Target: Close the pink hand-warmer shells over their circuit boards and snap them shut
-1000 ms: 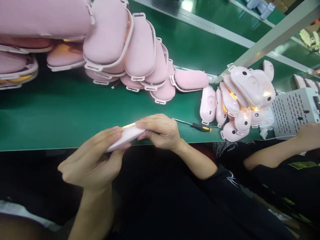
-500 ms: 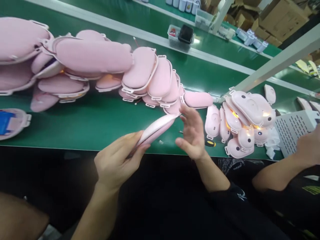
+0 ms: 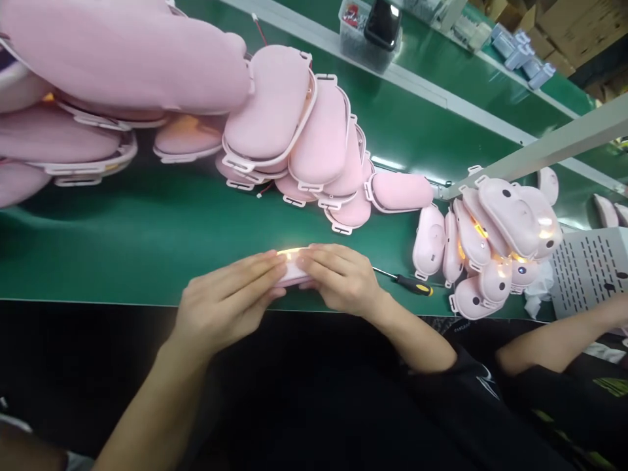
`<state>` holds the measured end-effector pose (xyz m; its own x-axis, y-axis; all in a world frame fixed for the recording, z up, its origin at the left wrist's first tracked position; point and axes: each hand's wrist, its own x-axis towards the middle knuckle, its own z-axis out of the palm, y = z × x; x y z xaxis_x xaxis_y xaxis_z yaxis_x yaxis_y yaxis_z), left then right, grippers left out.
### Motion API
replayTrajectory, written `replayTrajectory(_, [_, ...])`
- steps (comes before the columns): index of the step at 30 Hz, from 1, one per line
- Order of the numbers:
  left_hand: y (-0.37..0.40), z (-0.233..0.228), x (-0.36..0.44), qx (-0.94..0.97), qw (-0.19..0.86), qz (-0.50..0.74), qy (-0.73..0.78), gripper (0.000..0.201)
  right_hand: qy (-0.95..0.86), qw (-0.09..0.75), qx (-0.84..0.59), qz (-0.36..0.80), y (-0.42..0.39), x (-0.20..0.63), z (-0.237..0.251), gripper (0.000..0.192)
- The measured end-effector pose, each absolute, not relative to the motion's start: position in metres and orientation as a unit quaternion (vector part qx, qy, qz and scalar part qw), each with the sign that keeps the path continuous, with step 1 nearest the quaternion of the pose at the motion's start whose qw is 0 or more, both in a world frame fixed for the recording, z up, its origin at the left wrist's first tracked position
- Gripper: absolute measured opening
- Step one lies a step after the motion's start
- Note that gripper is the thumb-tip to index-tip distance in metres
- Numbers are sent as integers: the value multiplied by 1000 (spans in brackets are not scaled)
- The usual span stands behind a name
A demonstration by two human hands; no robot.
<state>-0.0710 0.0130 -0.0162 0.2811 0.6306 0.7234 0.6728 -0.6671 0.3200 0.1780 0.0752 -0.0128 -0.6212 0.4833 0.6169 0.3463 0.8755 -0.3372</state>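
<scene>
Between my two hands is a pink padded oval case, with an orange glow along its far edge. My left hand grips its left end, thumb below and fingers on top. Around its right end my right hand is closed in the same way. Both hands cover most of the case, just above the front edge of the green table. A screwdriver with a black and yellow handle lies just right of my right hand.
Pink padded cases are heaped along the back left. To the right lies a pile of paler pink cases, some glowing orange. Beyond it are a slotted grey metal box and a co-worker's arm. A clear tub stands behind.
The case has turned from a slant to nearly level and come lower, and its edge now glows. My right hand, open and apart before, has closed on its right end. The view has shifted.
</scene>
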Motion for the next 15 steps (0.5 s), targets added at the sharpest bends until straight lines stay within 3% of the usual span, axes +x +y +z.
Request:
replayTrajectory(5, [16, -13, -55, -752, 30, -478, -452, 78, -852, 427, -279, 117, 73, 166, -4, 18])
replayTrajectory(12, [18, -10, -65, -793, 16, -431, -429, 48, -874, 385, -261, 140, 77, 172, 2, 22])
replayTrajectory(15, [17, -12, -64, -784, 38, -452, -424, 53, -868, 388, -283, 124, 72, 170, -4, 20])
